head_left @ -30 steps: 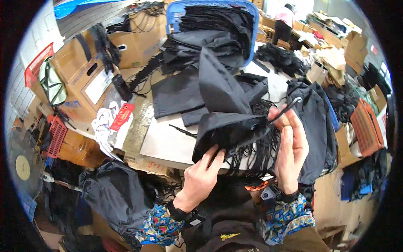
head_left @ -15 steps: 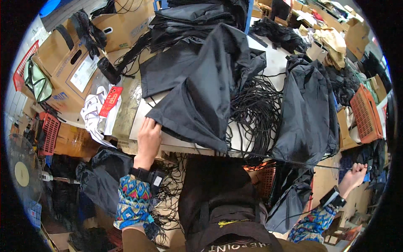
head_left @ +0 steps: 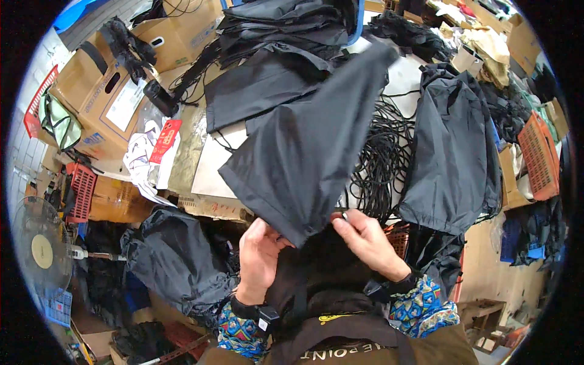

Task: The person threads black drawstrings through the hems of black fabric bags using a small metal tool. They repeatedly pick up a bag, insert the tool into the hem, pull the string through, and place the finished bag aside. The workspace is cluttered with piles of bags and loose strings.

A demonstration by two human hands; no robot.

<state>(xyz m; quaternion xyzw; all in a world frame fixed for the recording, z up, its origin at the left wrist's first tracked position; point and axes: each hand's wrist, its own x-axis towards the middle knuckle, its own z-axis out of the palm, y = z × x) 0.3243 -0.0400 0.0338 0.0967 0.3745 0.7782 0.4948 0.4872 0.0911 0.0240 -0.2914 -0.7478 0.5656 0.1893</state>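
A black fabric drawstring bag [head_left: 298, 152] lies across the near edge of the table, its far end raised and blurred. My left hand [head_left: 261, 252] is closed on the bag's near edge, its fingertips partly under the fabric. Beside the bag's near right corner, my right hand [head_left: 368, 243] is closed in a pinch. A small pale-tipped thing shows at those fingertips, too small to name. Behind my right hand lies a heap of black cords [head_left: 386, 152]. Another black bag [head_left: 447, 158] rests flat to the right of the cords.
Folded black bags [head_left: 283, 27] are stacked at the back. On the left stand a cardboard box [head_left: 100, 100], a black cylinder [head_left: 160, 97] and a red card [head_left: 165, 141]. An orange basket [head_left: 538, 158] is at the right. A fan [head_left: 41, 252] stands low at the left.
My right hand has come in from the far right to the bag's near corner. My left hand has moved nearer and to the right. The bag's near edge has come toward me.
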